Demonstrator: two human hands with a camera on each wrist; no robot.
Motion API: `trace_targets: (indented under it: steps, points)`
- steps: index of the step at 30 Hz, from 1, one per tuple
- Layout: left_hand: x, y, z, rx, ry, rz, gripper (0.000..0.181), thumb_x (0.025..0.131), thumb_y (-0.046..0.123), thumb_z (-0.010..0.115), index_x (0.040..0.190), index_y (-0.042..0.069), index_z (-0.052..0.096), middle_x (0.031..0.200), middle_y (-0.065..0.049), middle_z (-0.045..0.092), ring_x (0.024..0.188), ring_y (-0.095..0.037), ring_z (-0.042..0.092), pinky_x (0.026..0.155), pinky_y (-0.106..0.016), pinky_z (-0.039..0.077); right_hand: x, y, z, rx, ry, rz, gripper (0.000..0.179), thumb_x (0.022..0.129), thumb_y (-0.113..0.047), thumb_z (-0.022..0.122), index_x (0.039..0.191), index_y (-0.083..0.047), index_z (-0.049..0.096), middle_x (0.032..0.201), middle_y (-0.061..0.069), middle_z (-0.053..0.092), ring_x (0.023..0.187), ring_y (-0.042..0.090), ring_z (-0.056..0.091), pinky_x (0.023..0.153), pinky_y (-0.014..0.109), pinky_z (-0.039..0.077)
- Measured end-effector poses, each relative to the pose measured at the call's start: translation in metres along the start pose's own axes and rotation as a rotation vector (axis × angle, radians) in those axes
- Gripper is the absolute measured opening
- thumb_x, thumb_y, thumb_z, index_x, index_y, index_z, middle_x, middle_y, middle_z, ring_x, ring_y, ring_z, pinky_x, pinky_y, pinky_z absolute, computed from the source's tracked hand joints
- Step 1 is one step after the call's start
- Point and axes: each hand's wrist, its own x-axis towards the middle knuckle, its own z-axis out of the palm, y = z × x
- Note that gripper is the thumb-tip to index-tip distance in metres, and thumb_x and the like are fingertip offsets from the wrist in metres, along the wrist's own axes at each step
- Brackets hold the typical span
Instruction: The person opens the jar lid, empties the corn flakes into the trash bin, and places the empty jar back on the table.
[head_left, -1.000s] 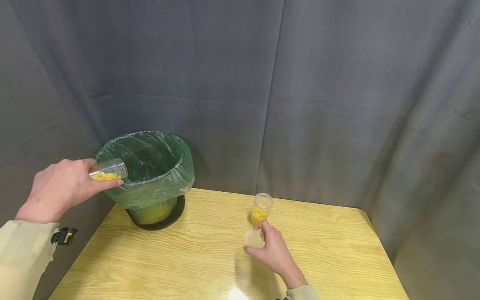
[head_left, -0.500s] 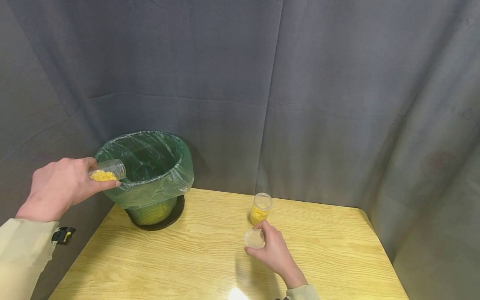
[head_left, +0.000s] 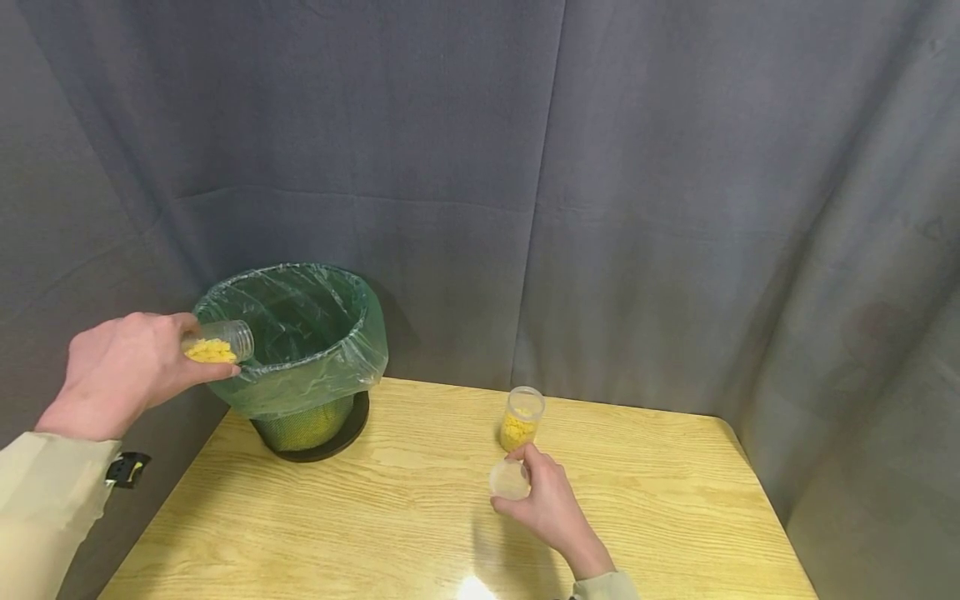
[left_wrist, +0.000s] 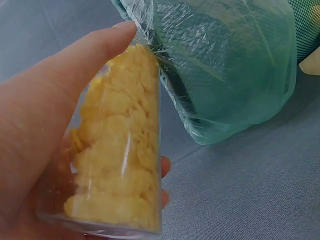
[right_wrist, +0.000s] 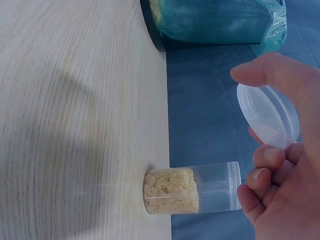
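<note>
In the head view my left hand (head_left: pixel 123 367) grips a clear plastic jar (left_wrist: pixel 122 150) holding yellow flakes. The jar lies tipped on its side, its uncapped mouth at the near left rim of a bin (head_left: pixel 307 425) lined with a green bag (head_left: pixel 330 375). The flakes lie along the jar's lower side. My right hand (head_left: pixel 551 504) pinches a round translucent lid (right_wrist: pixel 265 112) by its edge, above the table. A second clear jar (right_wrist: pixel 192 187) stands upright and uncapped just beyond that hand, roughly half full of pale flakes.
A light wood table (head_left: pixel 660 500) carries the bin at its back left and the second jar near its back edge. Grey curtains (head_left: pixel 660 208) hang close behind and at both sides.
The flakes in the tipped jar have shifted a little, with the left hand nearly in place at the bin's rim. The right hand and lid have hardly moved.
</note>
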Motion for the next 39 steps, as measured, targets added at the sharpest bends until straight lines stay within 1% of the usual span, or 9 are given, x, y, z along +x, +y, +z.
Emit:
trace_targets:
  steps: [8, 12, 16, 20, 24, 28, 34, 39]
  points:
    - [0.0004, -0.0008, 0.0003, 0.003, -0.003, -0.002, 0.083, 0.072, 0.077, 0.074, 0.114, 0.005, 0.067, 0.092, -0.025, 0.068, 0.074, -0.042, 0.062, 0.044, -0.050, 0.041, -0.0012, 0.0001, 0.0008, -0.028, 0.029, -0.028, 0.049, 0.070, -0.023, 0.087, 0.109, -0.011, 0.061, 0.083, -0.002, 0.047, 0.077, 0.020, 0.047, 0.066, 0.034, 0.039]
    - [-0.0001, -0.0014, 0.0002, 0.003, -0.014, -0.009, 0.088, 0.071, 0.080, 0.071, 0.117, 0.005, 0.066, 0.096, -0.027, 0.068, 0.077, -0.043, 0.063, 0.044, -0.050, 0.041, -0.0017, 0.0000, 0.0007, -0.031, 0.032, -0.024, 0.048, 0.070, -0.023, 0.087, 0.110, -0.011, 0.061, 0.083, -0.003, 0.047, 0.077, 0.018, 0.045, 0.067, 0.035, 0.039]
    - [-0.0006, -0.0017, -0.0005, 0.007, -0.024, -0.011, 0.093, 0.071, 0.083, 0.069, 0.120, 0.004, 0.066, 0.101, -0.029, 0.067, 0.079, -0.044, 0.063, 0.045, -0.051, 0.042, -0.0017, -0.0001, 0.0002, -0.027, 0.022, -0.017, 0.049, 0.071, -0.023, 0.086, 0.111, -0.011, 0.061, 0.083, -0.002, 0.047, 0.078, 0.018, 0.045, 0.067, 0.035, 0.039]
    - [-0.0002, -0.0018, -0.0016, 0.022, -0.016, -0.005, 0.093, 0.071, 0.083, 0.068, 0.119, 0.004, 0.066, 0.103, -0.032, 0.066, 0.079, -0.046, 0.063, 0.044, -0.052, 0.042, -0.0023, -0.0007, -0.0004, -0.020, 0.023, -0.006, 0.048, 0.071, -0.023, 0.086, 0.110, -0.012, 0.060, 0.083, -0.002, 0.047, 0.079, 0.018, 0.045, 0.069, 0.036, 0.038]
    - [0.0003, -0.0017, -0.0027, 0.038, 0.010, 0.004, 0.091, 0.070, 0.082, 0.070, 0.116, 0.004, 0.066, 0.101, -0.033, 0.066, 0.078, -0.047, 0.063, 0.043, -0.053, 0.042, -0.0025, -0.0012, -0.0008, -0.023, 0.031, -0.015, 0.047, 0.070, -0.022, 0.086, 0.109, -0.012, 0.060, 0.083, -0.002, 0.046, 0.078, 0.018, 0.045, 0.069, 0.036, 0.038]
    - [0.0011, -0.0014, -0.0033, 0.042, 0.030, 0.019, 0.087, 0.070, 0.080, 0.072, 0.113, 0.005, 0.067, 0.095, -0.030, 0.067, 0.075, -0.044, 0.063, 0.041, -0.051, 0.041, -0.0025, -0.0006, -0.0003, -0.026, 0.037, -0.021, 0.047, 0.070, -0.022, 0.086, 0.109, -0.013, 0.061, 0.082, -0.002, 0.045, 0.078, 0.018, 0.045, 0.068, 0.035, 0.037]
    - [0.0009, -0.0024, -0.0028, 0.040, 0.029, 0.036, 0.080, 0.071, 0.077, 0.074, 0.109, 0.007, 0.067, 0.085, -0.020, 0.068, 0.068, -0.037, 0.062, 0.040, -0.049, 0.040, -0.0030, -0.0004, -0.0011, -0.020, 0.016, -0.006, 0.049, 0.070, -0.022, 0.087, 0.110, -0.011, 0.060, 0.083, -0.002, 0.046, 0.079, 0.020, 0.046, 0.068, 0.036, 0.038]
    - [0.0014, -0.0029, -0.0011, 0.045, 0.049, 0.053, 0.075, 0.070, 0.073, 0.077, 0.106, 0.008, 0.068, 0.084, -0.019, 0.067, 0.065, -0.035, 0.061, 0.038, -0.047, 0.039, -0.0033, 0.0015, -0.0008, -0.032, 0.017, -0.018, 0.050, 0.070, -0.021, 0.087, 0.111, -0.011, 0.061, 0.082, -0.002, 0.045, 0.077, 0.018, 0.046, 0.066, 0.033, 0.039]
